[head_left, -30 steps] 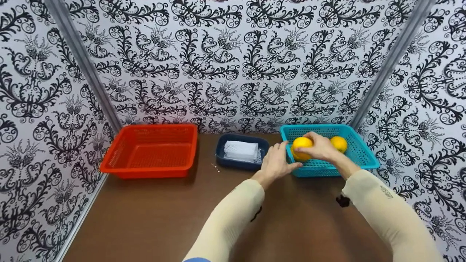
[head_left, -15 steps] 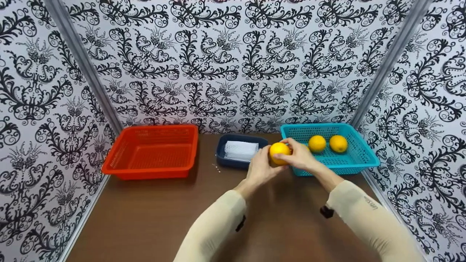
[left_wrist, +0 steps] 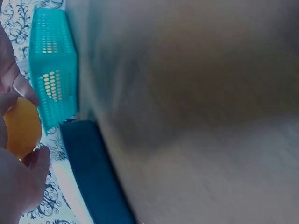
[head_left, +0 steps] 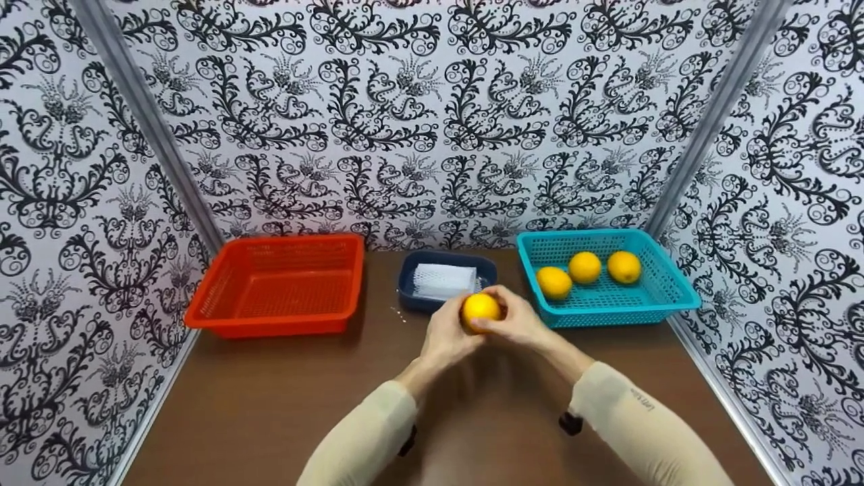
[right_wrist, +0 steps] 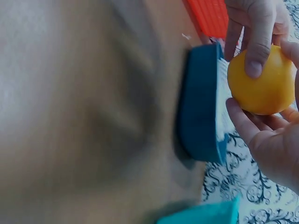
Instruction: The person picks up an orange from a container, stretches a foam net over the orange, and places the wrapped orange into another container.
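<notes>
Two hands, left [head_left: 447,334] and right [head_left: 523,322], curl round and partly hide a smooth yellow-orange fruit [head_left: 481,308] above the surface [head_left: 270,405]. Beyond, a navy tray [head_left: 420,305] sits between a red basket [head_left: 270,327] and a turquoise basket [head_left: 607,317] holding three fruits [head_left: 584,268].

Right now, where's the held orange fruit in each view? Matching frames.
Head: orange fruit right of centre, below mid-height, between left hand and right hand.
Left wrist: at the left edge, about mid-height.
Right wrist: upper right.
Shared landmark: dark blue tray, above-left of the fruit in head, below-right of it in left wrist, left of it in right wrist.
</notes>
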`<state>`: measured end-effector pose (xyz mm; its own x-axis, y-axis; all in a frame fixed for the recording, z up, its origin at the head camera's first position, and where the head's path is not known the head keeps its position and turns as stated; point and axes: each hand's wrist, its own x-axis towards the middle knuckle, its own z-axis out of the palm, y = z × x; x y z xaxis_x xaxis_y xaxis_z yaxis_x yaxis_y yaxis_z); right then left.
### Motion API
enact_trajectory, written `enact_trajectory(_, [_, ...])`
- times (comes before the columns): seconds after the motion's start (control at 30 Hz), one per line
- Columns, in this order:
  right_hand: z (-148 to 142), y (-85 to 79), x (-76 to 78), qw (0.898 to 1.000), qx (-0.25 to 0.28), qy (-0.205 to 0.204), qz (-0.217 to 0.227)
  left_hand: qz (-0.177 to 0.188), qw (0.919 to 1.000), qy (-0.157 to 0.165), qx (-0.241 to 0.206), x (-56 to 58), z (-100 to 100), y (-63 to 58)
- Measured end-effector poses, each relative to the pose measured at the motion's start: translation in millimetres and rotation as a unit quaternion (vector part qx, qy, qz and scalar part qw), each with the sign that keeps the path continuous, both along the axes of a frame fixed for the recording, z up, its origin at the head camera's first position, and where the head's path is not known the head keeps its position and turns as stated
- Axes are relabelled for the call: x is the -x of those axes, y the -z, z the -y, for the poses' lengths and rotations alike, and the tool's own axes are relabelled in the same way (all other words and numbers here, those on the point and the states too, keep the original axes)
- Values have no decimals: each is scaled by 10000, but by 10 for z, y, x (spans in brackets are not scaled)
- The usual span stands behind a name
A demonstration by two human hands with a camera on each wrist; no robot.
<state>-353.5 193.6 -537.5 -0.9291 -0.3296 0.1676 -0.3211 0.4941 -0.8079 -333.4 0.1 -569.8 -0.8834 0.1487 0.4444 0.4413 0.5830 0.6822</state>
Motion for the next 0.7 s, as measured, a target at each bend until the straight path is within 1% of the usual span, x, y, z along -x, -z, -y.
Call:
enact_trajectory(0.13, [105,156,-24,9997,212,-133,-12,146,9999,-76,27,-41,138,101])
enact_trajectory(0.2, [159,234,-34,9995,261,-162,-97,138,9998,-116,69,-59,198,142])
enact_trajectory(0.33, [264,385,-62,9992,329,-100,-184,223,9996,-105,160,-93,304,214])
enact_trajectory(0.57, [360,602,-122,9990,381,-190,-164,291,9984,-98,473,-129,427,380])
enact_trajectory(0.7, [360,752,-171,9986,414,-323,-48,247,9978,9,615,-170,473,471])
